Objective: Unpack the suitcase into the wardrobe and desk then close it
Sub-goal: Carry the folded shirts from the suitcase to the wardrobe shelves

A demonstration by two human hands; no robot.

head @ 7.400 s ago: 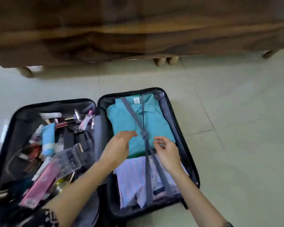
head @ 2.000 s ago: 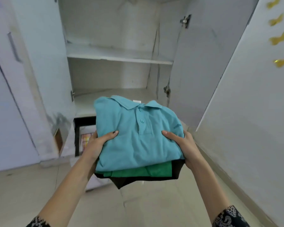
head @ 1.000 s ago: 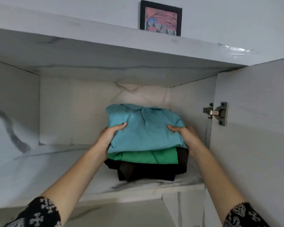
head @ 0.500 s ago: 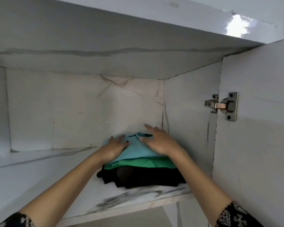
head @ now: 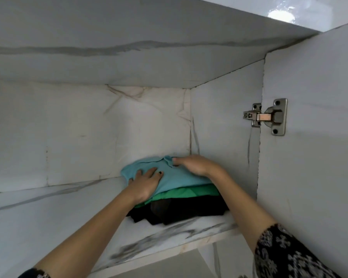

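Observation:
A stack of folded clothes lies in the right rear corner of a white marbled wardrobe shelf (head: 68, 213): a light blue polo shirt (head: 175, 177) on top, a green garment (head: 181, 193) under it and a black garment (head: 179, 212) at the bottom. My left hand (head: 145, 182) rests flat on the front left of the blue shirt, fingers spread. My right hand (head: 195, 164) lies on the shirt's far right part near the collar, fingers extended over it. The suitcase is out of view.
The wardrobe's right side wall (head: 223, 127) stands close beside the stack. An open door (head: 313, 157) with a metal hinge (head: 267, 117) is on the right. The shelf above (head: 129, 63) forms a low ceiling. The shelf's left part is bare marble.
Both hands carried the stack from the suitcase to the wardrobe and set it on the shelf. Over the last half second they have shifted slightly on the blue shirt, pressing it.

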